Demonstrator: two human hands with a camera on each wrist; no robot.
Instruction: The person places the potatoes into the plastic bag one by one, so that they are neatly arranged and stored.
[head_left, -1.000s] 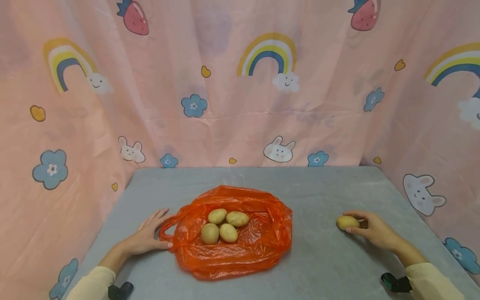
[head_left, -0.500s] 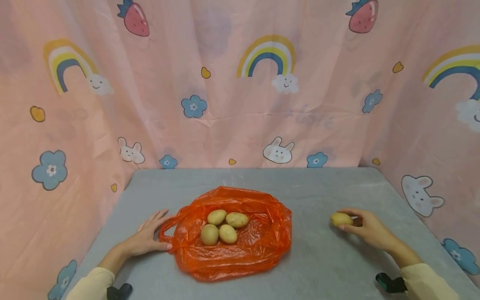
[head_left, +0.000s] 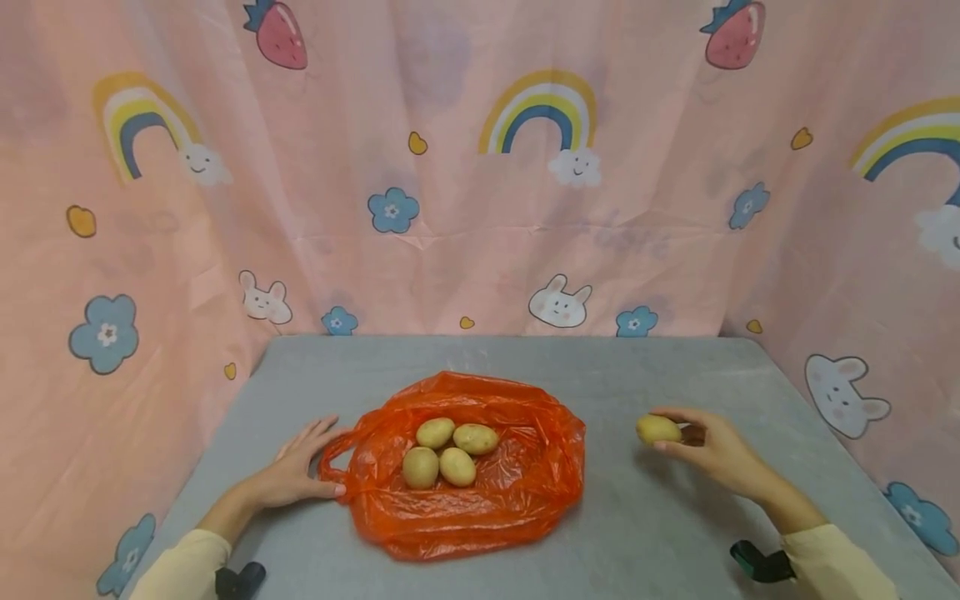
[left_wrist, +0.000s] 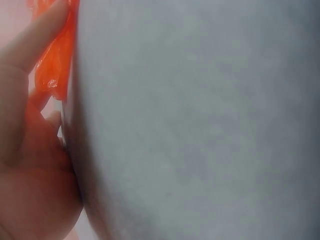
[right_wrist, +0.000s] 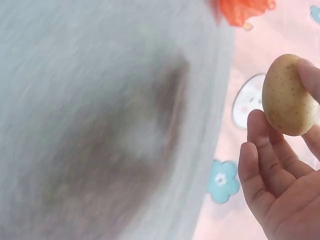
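Observation:
An orange-red plastic bag (head_left: 480, 525) lies spread on the grey table, its mouth facing up. Several potatoes (head_left: 457, 467) sit together inside it. My left hand (head_left: 288, 475) rests by the looped handle at the bag's left end, fingers stretched out and the thumb touching the plastic. The left wrist view shows that thumb across the orange film (left_wrist: 52, 75). On the right, my right hand (head_left: 723, 454) pinches one potato (right_wrist: 287, 95) between thumb and fingers, held above the table. Its lower fingers are extended below the potato in the right wrist view.
The grey table (head_left: 630, 533) runs back to a pink curtain (head_left: 450, 275) printed with rainbows, rabbits and flowers, which also hangs at both sides. A dark strap piece (head_left: 761, 562) sits at the right wrist, another (head_left: 240, 579) at the left.
My right hand has moved left toward the bag with the potato, and slightly away from me. The left hand, the bag and the potatoes inside stay in place.

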